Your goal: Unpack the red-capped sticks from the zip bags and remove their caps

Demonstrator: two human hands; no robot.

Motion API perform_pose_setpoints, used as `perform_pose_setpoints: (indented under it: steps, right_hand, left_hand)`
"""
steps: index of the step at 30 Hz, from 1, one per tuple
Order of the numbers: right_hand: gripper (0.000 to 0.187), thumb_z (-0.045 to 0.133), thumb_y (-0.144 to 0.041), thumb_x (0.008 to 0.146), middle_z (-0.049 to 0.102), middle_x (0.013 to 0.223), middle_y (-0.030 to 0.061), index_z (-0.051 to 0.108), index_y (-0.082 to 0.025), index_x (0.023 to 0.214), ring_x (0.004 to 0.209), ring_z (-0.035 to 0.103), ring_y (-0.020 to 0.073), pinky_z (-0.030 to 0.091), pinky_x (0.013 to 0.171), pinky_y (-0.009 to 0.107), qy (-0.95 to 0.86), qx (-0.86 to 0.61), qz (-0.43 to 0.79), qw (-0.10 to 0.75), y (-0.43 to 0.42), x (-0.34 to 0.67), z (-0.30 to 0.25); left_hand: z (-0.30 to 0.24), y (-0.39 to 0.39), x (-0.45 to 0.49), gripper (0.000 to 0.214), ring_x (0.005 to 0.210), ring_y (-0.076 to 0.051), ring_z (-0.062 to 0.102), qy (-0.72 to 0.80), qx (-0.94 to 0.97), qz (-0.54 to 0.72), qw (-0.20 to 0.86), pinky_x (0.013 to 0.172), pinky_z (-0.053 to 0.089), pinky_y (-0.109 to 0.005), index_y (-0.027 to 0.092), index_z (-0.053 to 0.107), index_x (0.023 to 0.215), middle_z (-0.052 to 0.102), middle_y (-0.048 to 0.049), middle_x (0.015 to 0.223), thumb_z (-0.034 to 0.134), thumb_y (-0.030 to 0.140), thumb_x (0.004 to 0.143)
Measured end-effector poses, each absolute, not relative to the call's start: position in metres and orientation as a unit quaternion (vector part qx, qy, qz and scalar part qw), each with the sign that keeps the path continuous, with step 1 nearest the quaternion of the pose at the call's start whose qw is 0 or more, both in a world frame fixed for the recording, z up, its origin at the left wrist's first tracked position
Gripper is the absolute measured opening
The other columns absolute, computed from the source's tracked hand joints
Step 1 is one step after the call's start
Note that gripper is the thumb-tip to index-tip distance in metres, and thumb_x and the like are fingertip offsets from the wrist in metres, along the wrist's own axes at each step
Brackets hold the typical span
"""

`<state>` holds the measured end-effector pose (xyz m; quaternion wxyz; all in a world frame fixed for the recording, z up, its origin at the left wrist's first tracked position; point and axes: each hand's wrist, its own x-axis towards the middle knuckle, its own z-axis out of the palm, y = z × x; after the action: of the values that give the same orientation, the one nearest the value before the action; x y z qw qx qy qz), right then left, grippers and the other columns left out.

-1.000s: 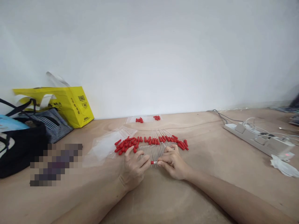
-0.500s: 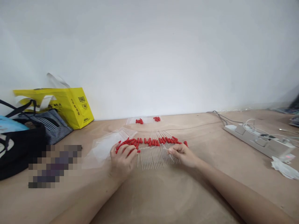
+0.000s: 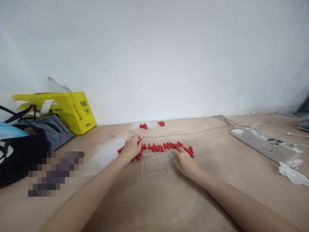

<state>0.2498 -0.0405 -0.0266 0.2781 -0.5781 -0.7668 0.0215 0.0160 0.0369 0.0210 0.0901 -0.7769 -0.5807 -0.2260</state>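
My left hand (image 3: 132,145) is over the left end of the red rubber bulbs, its fingers closed with a small red bulb (image 3: 139,140) at their tips. More red bulbs (image 3: 158,148) lie in an uneven row, several capping thin glass tubes that fan out toward the wall. In front of them a row of clear glass dropper tubes (image 3: 154,164) lies side by side. My right hand (image 3: 185,161) is at the right end of that row, finger and thumb pinched on a glass tube. Its fingers partly hide the tube.
Clear plastic bags (image 3: 106,153) lie left of the bulbs. A farther packet (image 3: 152,125) with red-capped droppers lies by the wall. A yellow bag (image 3: 77,112) and a dark striped bag (image 3: 59,130) stand left, beyond a blurred-out object (image 3: 56,174). At right are a power strip (image 3: 265,146) and crumpled tissue (image 3: 293,174).
My left hand has moved away from me and slightly right, from the near side of the bulbs to above them. My right hand has shifted slightly, staying at the tubes' right end.
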Motion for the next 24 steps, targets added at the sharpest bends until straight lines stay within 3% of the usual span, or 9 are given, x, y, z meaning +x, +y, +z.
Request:
perform_pose_setpoints:
  steps: [5,8,12,16,20,24]
  right_hand:
    - [0.029,0.037,0.004,0.067,0.049,0.088,0.0098,0.054,-0.013,0.082,0.074,0.049,0.0149,0.040,0.065,0.023,-0.781,-0.570,-0.014,0.255,-0.043,0.242,-0.027]
    - [0.023,0.037,0.000,0.070,0.048,0.088,0.0105,0.054,-0.013,0.080,0.073,0.048,0.0155,0.040,0.065,0.025,-0.783,-0.563,-0.019,0.263,-0.042,0.238,-0.029]
    - [0.019,0.039,-0.006,0.075,0.049,0.087,0.0105,0.056,-0.012,0.081,0.079,0.050,0.0166,0.041,0.069,0.026,-0.780,-0.546,0.017,0.305,-0.044,0.234,-0.029]
    - [0.022,0.041,-0.010,0.077,0.055,0.089,0.0099,0.060,-0.013,0.088,0.083,0.053,0.0165,0.040,0.074,0.026,-0.752,-0.564,0.048,0.338,-0.041,0.242,-0.021]
    - [0.024,0.042,-0.010,0.076,0.060,0.093,0.0075,0.062,-0.016,0.088,0.086,0.056,0.0150,0.039,0.075,0.022,-0.698,-0.647,0.084,0.295,-0.020,0.269,-0.011]
    - [0.022,0.046,-0.014,0.074,0.064,0.091,0.0102,0.062,-0.013,0.089,0.085,0.058,0.0176,0.041,0.069,0.022,-0.644,-0.711,0.102,0.264,0.013,0.296,-0.006]
  left_hand:
    - [0.017,0.043,0.022,0.004,0.069,-0.020,0.056,-0.593,-0.775,-0.195,0.095,0.060,0.039,-0.029,0.017,0.052,0.074,0.060,-0.0056,0.072,0.048,0.018,0.072]
    - [0.018,0.037,0.024,0.007,0.074,-0.023,0.055,-0.588,-0.777,-0.196,0.110,0.064,0.038,-0.032,0.016,0.051,0.070,0.059,-0.0064,0.071,0.050,0.022,0.073]
    - [0.018,0.013,0.027,0.013,0.085,-0.023,0.051,-0.555,-0.793,-0.214,0.131,0.074,0.037,-0.035,0.018,0.053,0.072,0.059,-0.0060,0.081,0.049,0.029,0.077]
    - [0.005,-0.023,0.023,0.011,0.084,-0.021,0.051,-0.438,-0.842,-0.284,0.134,0.076,0.037,-0.035,0.018,0.054,0.076,0.059,-0.0044,0.083,0.051,0.028,0.077]
    - [-0.008,-0.047,0.011,0.009,0.085,-0.020,0.051,-0.366,-0.868,-0.317,0.110,0.076,0.037,-0.035,0.018,0.055,0.079,0.058,-0.0043,0.085,0.051,0.026,0.078]
    - [-0.010,-0.049,0.006,0.007,0.082,-0.018,0.051,-0.367,-0.865,-0.335,0.067,0.073,0.040,-0.033,0.018,0.054,0.078,0.056,-0.0041,0.082,0.050,0.024,0.079]
